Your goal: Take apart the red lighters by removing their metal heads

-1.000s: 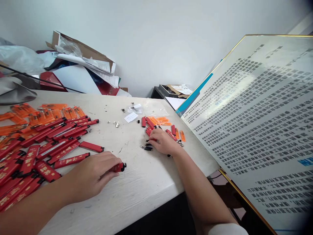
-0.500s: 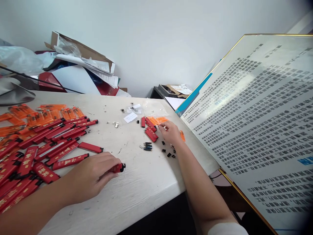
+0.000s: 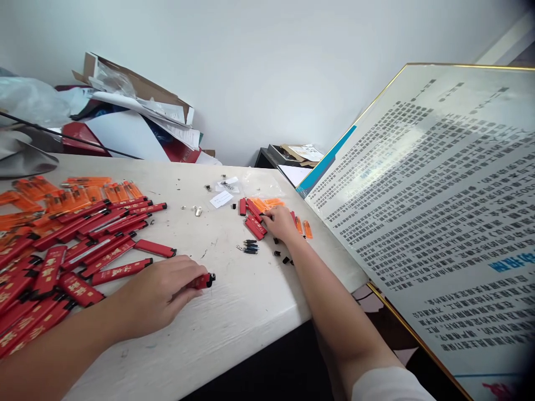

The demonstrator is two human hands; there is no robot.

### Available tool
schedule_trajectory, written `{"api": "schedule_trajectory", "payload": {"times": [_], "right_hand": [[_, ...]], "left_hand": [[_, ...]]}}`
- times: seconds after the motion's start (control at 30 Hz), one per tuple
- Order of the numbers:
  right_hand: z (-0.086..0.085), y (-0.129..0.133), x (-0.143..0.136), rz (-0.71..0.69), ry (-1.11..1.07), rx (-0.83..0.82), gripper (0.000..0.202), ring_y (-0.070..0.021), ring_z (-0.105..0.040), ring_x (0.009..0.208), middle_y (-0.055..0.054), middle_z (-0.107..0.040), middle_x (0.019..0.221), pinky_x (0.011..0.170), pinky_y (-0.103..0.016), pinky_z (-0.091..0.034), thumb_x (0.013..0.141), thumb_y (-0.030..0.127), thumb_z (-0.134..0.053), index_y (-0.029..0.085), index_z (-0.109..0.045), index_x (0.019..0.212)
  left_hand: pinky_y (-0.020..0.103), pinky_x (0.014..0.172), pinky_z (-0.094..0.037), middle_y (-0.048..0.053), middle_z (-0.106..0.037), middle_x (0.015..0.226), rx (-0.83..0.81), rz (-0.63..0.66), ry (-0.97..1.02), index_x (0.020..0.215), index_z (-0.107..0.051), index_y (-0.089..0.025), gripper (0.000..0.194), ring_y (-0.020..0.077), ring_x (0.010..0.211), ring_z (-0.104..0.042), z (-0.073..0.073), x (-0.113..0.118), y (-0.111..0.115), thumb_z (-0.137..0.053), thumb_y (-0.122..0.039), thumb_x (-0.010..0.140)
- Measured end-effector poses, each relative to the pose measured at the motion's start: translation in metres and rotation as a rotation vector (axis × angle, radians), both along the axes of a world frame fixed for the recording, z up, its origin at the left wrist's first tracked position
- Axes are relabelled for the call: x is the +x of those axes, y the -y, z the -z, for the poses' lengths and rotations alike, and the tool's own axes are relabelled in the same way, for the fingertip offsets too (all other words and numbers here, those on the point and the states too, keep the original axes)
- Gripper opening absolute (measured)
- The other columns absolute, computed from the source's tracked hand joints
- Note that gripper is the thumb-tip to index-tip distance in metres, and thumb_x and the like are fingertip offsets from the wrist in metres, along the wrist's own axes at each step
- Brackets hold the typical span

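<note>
Red lighter (image 3: 204, 280), one, held in the left hand (image 3: 156, 298) over the white surface (image 3: 225, 323), nearer the viewer than the printed white card (image 3: 221, 199) and slightly left of it. Left hand pinches the body, black head end sticking out. Probably light, stiff, smooth plastic, maybe slippery; head fittings likely the fragile bit. Best grip: long red sides, clear of the head.

Hands well apart. Right hand (image 3: 282, 224) is right of the card and nearer, fingers bunched beside the short red casings (image 3: 254, 229); can't tell if it holds anything.

Counts: slim dark parts (image 3: 251, 247), about four, lined up nearer and right of the card. Black caps (image 3: 277, 253), at least three by the right forearm. Loose orange bodies (image 3: 307, 229), two, well right of the card. Left of the card: red lighter pile (image 3: 122, 272), roughly twenty or more, overlapping; orange pile (image 3: 75, 196), too jumbled to count.
</note>
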State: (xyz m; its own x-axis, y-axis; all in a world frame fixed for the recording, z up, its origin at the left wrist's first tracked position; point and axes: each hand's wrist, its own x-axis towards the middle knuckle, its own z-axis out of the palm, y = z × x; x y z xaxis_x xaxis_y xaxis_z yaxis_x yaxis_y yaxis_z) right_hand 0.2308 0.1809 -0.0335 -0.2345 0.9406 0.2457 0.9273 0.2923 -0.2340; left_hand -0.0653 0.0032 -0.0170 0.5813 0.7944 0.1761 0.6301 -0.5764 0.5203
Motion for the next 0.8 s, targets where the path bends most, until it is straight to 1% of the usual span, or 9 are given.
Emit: {"api": "schedule_trajectory", "payload": {"times": [0.13, 0.23, 0.3, 0.37, 0.4, 0.5, 0.57, 0.63, 0.8], "right_hand": [[-0.004, 0.003, 0.003, 0.052, -0.025, 0.004, 0.020, -0.0241, -0.058, 0.090, -0.011, -0.066, 0.085, 0.079, -0.034, -0.041, 0.083, 0.018, -0.058, 0.016, -0.071, 0.068], [-0.009, 0.009, 0.009, 0.080, -0.091, 0.046, 0.019, -0.0275, -0.057, 0.098, -0.014, -0.065, 0.097, 0.085, -0.039, -0.042, 0.086, 0.019, -0.055, 0.014, -0.071, 0.077], [-0.011, 0.017, 0.011, 0.060, -0.153, 0.070, 0.021, -0.0257, -0.058, 0.098, -0.014, -0.064, 0.102, 0.086, -0.039, -0.044, 0.090, 0.023, -0.051, 0.014, -0.070, 0.086], [-0.013, 0.026, 0.010, -0.013, -0.207, 0.071, 0.019, -0.0219, -0.059, 0.096, -0.010, -0.064, 0.103, 0.084, -0.036, -0.047, 0.091, 0.026, -0.051, 0.016, -0.068, 0.091], [-0.014, 0.032, 0.008, -0.085, -0.236, 0.064, 0.017, -0.0206, -0.060, 0.096, -0.008, -0.064, 0.103, 0.084, -0.035, -0.048, 0.091, 0.027, -0.053, 0.018, -0.068, 0.091], [-0.013, 0.045, 0.000, -0.416, -0.323, 0.026, 0.009, -0.0206, -0.058, 0.099, -0.006, -0.064, 0.100, 0.087, -0.037, -0.049, 0.088, 0.026, -0.060, 0.021, -0.068, 0.086], [-0.012, 0.049, -0.004, -0.558, -0.317, -0.017, 0.009, -0.0209, -0.056, 0.097, -0.007, -0.062, 0.098, 0.087, -0.040, -0.048, 0.088, 0.023, -0.061, 0.021, -0.069, 0.085], [-0.012, 0.050, -0.006, -0.590, -0.260, -0.059, 0.009, -0.0207, -0.055, 0.095, -0.007, -0.062, 0.097, 0.088, -0.041, -0.048, 0.087, 0.021, -0.061, 0.021, -0.069, 0.083], [-0.012, 0.047, -0.004, -0.590, -0.171, -0.090, 0.012, -0.0215, -0.053, 0.097, -0.007, -0.061, 0.100, 0.090, -0.043, -0.047, 0.088, 0.020, -0.061, 0.020, -0.071, 0.081]], "left_hand": [[0.027, 0.068, -0.042, 0.002, -0.059, 0.084, -0.006, 0.025, -0.014, 0.086, -0.054, -0.021, 0.017, 0.0154, 0.077, -0.054, 0.000, -0.003, -0.001, -0.042, -0.028, 0.096], [0.027, 0.068, -0.042, 0.002, -0.060, 0.085, 0.002, 0.046, -0.028, 0.088, -0.054, -0.021, 0.016, 0.0154, 0.078, -0.054, 0.000, -0.006, -0.002, -0.042, -0.028, 0.096], [0.027, 0.069, -0.041, 0.002, -0.060, 0.086, 0.013, 0.044, -0.029, 0.090, -0.054, -0.021, 0.015, 0.0157, 0.080, -0.054, -0.001, -0.007, -0.001, -0.042, -0.027, 0.097], [0.028, 0.070, -0.041, 0.002, -0.060, 0.087, 0.013, 0.039, -0.029, 0.091, -0.054, -0.021, 0.014, 0.0159, 0.081, -0.054, -0.001, -0.006, 0.001, -0.042, -0.026, 0.097], [0.028, 0.070, -0.041, 0.002, -0.060, 0.087, 0.011, 0.039, -0.029, 0.091, -0.054, -0.021, 0.014, 0.0158, 0.081, -0.054, -0.001, -0.005, 0.001, -0.042, -0.026, 0.096], [0.028, 0.070, -0.041, 0.002, -0.059, 0.085, 0.004, 0.045, -0.033, 0.089, -0.053, -0.020, 0.014, 0.0156, 0.080, -0.054, -0.002, -0.003, 0.001, -0.043, -0.026, 0.096], [0.027, 0.070, -0.041, 0.002, -0.059, 0.084, 0.003, 0.048, -0.031, 0.089, -0.053, -0.020, 0.014, 0.0155, 0.080, -0.055, -0.002, -0.002, 0.001, -0.043, -0.025, 0.096], [0.027, 0.070, -0.041, 0.002, -0.059, 0.085, 0.000, 0.043, -0.027, 0.089, -0.053, -0.020, 0.014, 0.0153, 0.080, -0.055, -0.002, -0.002, 0.000, -0.043, -0.025, 0.096], [0.027, 0.069, -0.041, 0.001, -0.059, 0.085, 0.006, 0.041, -0.026, 0.090, -0.054, -0.021, 0.013, 0.0152, 0.079, -0.054, -0.001, -0.003, -0.001, -0.043, -0.025, 0.096]]}}
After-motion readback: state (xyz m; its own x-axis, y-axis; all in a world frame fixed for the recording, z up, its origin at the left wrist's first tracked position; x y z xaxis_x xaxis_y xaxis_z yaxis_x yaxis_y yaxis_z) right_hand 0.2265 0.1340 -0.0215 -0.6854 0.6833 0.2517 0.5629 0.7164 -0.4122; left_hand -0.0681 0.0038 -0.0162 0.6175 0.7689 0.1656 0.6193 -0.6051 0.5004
